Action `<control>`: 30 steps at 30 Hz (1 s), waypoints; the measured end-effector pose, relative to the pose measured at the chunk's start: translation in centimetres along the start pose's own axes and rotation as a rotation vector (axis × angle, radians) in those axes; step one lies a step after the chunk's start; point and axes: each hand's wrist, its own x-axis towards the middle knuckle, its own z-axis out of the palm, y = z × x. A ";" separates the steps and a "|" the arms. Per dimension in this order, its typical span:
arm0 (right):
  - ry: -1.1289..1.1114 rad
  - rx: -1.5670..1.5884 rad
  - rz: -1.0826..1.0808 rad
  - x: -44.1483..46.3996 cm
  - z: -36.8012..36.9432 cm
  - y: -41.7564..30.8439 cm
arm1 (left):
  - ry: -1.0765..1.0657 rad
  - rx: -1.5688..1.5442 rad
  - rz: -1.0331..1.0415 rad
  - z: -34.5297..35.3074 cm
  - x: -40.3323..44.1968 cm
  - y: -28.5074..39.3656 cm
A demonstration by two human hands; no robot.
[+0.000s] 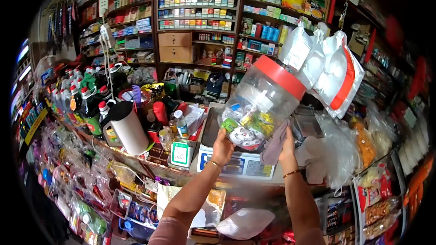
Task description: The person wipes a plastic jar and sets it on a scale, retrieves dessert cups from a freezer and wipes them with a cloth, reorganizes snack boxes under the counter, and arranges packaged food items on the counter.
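Observation:
A large clear plastic jar (282, 102) with a red lid (278, 76) is held tilted above a counter scale (236, 167). Small toy cars (247, 137) and other bright pieces lie in its lower part. My left hand (222, 149) grips the jar's lower left side, fingers partly hidden behind it. A greyish-mauve cloth (274, 147) is in my right hand (288, 147), pressed to the jar's right side. Part of the scale is hidden behind the jar.
White plastic bags (313, 56) hang at the upper right, close to the lid. Left of the scale stand a QR-code stand (180, 154), a white pitcher (129, 129) and several bottles. Stocked shelves (197, 2) line the back; wrapped goods (72, 168) fill the lower left.

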 end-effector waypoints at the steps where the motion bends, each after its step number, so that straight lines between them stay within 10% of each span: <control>1: -0.041 -0.005 -0.069 0.3 -0.2 0.2 | 0.002 -0.042 -0.004 0.0 0.6 0.0; 6: -0.039 -0.307 -0.237 -1.5 -1.1 0.3 | 0.397 0.292 -0.106 -1.6 0.8 2.1; 14: 0.134 -0.597 -0.555 -3.9 2.1 -2.4 | -0.383 1.660 1.190 14.8 4.0 16.7; 18: 0.034 -0.404 -0.934 -6.6 13.7 -4.2 | -0.502 2.055 1.158 17.8 9.4 15.6; 20: 0.076 -1.031 -1.492 -5.5 16.8 -5.0 | -0.707 2.151 0.801 18.6 9.8 14.9; 27: 0.194 -1.436 -1.629 -2.3 12.6 7.1 | -0.674 2.153 0.855 17.6 8.2 14.8; 30: 0.128 -1.516 -1.153 -3.2 6.3 13.4 | -0.657 2.202 0.757 18.5 7.8 14.9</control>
